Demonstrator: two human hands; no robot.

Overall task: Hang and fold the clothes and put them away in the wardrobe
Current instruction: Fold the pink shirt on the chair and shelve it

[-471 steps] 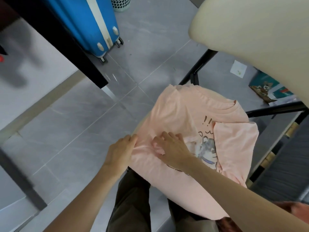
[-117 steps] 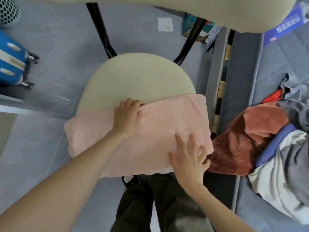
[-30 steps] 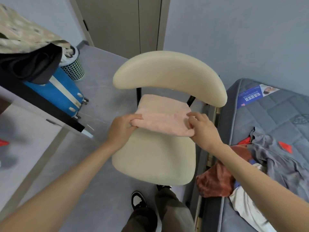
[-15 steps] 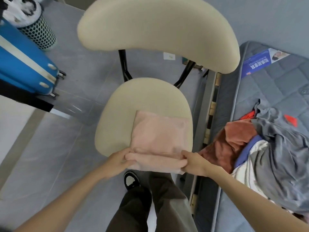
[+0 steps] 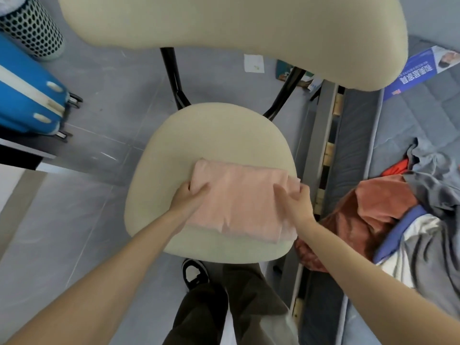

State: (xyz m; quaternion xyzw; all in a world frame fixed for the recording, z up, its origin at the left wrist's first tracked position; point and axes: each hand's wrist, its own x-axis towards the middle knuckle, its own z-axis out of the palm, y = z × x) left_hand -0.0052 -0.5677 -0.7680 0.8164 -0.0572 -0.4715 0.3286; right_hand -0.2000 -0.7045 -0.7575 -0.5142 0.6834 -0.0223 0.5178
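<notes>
Currently the folded pink shirt (image 5: 239,202) lies on the chair seat (image 5: 211,135), the left hand (image 5: 193,195) and right hand (image 5: 297,199) each gripping one side, and a loose or uneven lift could let its layers slip and unfold.

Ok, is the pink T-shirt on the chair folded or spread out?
Folded. The pink T-shirt lies on the chair seat as a compact rectangle, layered edges showing; the left hand and right hand grip its sides.
</notes>
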